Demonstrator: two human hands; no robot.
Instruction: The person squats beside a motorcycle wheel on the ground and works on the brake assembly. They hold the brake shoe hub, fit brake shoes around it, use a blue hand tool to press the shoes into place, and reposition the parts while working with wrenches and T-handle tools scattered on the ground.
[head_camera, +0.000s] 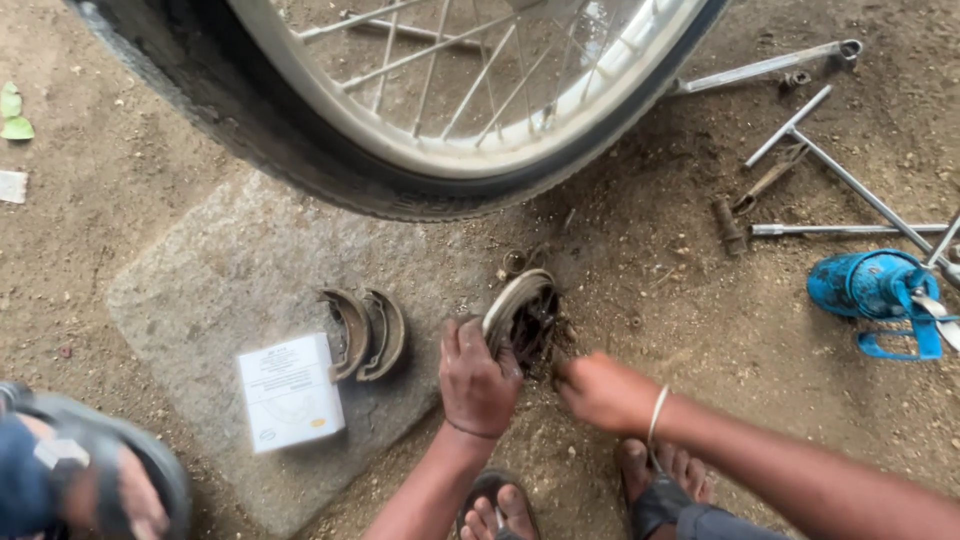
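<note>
My left hand (478, 380) grips a round, rusty brake plate (520, 310) standing on edge on the dirt at the corner of a flat stone slab (230, 280). My right hand (603, 392), a thin bangle on its wrist, is closed just right of the plate, its fingers at the plate's dirty inner side; whether it holds anything is hidden. Two worn curved brake shoes (365, 333) lie together on the slab to the left, beside a small white box (290, 392).
A spoked motorcycle wheel (440, 110) with a black tyre fills the top. Long wrenches and a T-handle (830, 160) lie on the dirt at upper right, near a blue container (872, 285). Another person's sandalled foot (90, 480) is at lower left; my feet are below.
</note>
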